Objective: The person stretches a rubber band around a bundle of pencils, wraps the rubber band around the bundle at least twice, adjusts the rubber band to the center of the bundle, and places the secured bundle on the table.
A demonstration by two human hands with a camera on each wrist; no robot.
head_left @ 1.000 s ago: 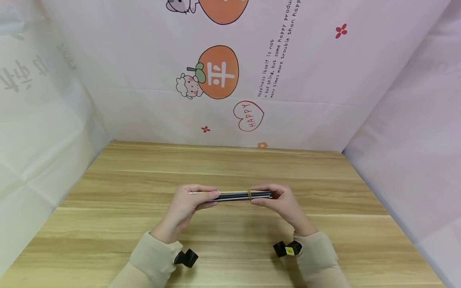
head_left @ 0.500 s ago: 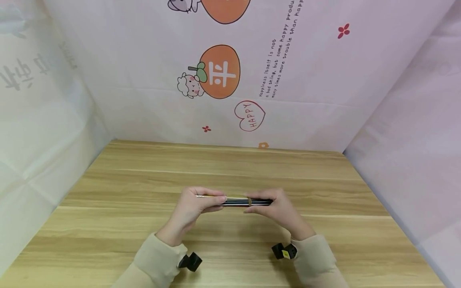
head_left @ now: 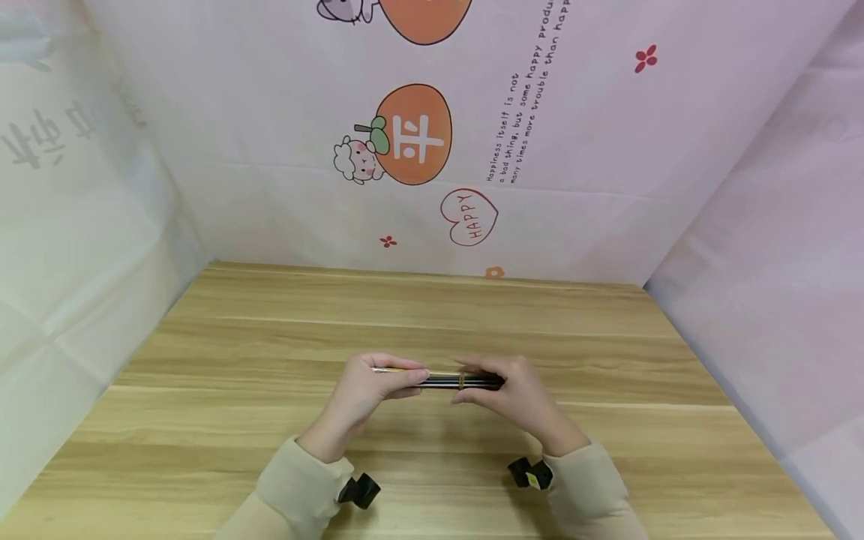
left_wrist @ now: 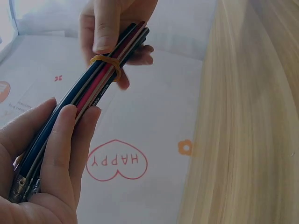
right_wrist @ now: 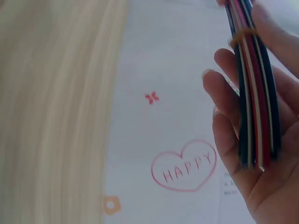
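A bundle of pencils (head_left: 442, 382), dark blue, black and red with metal ferrules, is held level above the table. My left hand (head_left: 364, 390) grips its ferrule end between thumb and fingers, hiding part of it. A yellowish rubber band (left_wrist: 106, 60) is looped round the bundle towards the other end. My right hand (head_left: 516, 390) is around that far end, thumb and index finger parted on either side of the pencils. In the right wrist view, the pencil ends lie against or just before the palm; I cannot tell which.
The wood-grain table (head_left: 432, 315) lies beneath both hands. A white printed cloth (head_left: 574, 150) stands behind it, with further cloth walls at left and right. Black wrist cameras (head_left: 360, 491) sit at both cuffs.
The left hand has moved slightly right and nearer with the pencils. The right hand has shifted a little left, and its thumb and index finger have spread away from the bundle.
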